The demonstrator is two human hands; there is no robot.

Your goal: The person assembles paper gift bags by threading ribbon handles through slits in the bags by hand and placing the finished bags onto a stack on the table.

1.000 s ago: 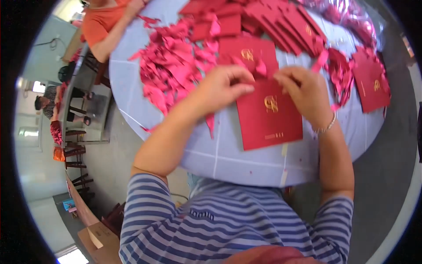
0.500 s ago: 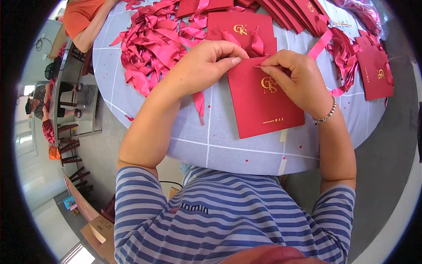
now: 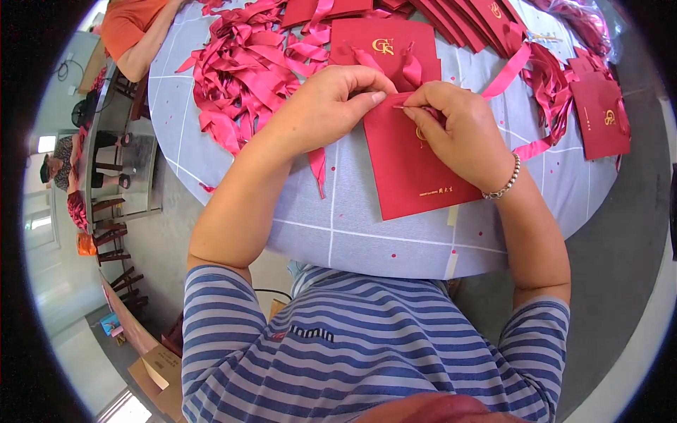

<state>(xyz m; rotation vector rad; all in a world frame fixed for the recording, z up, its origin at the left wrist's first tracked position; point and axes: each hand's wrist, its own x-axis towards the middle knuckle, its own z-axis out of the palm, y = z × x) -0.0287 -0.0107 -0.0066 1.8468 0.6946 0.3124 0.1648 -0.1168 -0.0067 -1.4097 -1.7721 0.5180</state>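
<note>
A flat red paper bag (image 3: 416,176) with gold print lies at a slant in front of me on the cloth-covered table. Thumb and fingers of my left hand (image 3: 328,106) are closed on its upper left corner. My right hand (image 3: 458,127) pinches the narrow tip of a pink ribbon near the bag's top edge; a length of pink ribbon (image 3: 513,74) shows beyond this hand. Just behind lies another red bag (image 3: 384,35) with pink ribbon handles (image 3: 411,67). The hole area at the top edge is partly hidden by my fingers.
A heap of pink ribbons (image 3: 243,77) lies on the left of the round table (image 3: 303,240). Stacked red bags (image 3: 465,25) are at the back, with more ribbons (image 3: 546,92) and red bags (image 3: 599,120) on the right. Another person's arm (image 3: 134,63) rests at the far left edge.
My right hand has moved left along the bag's top edge, toward my left hand, with the ribbon tip. My left hand stays at the corner.
</note>
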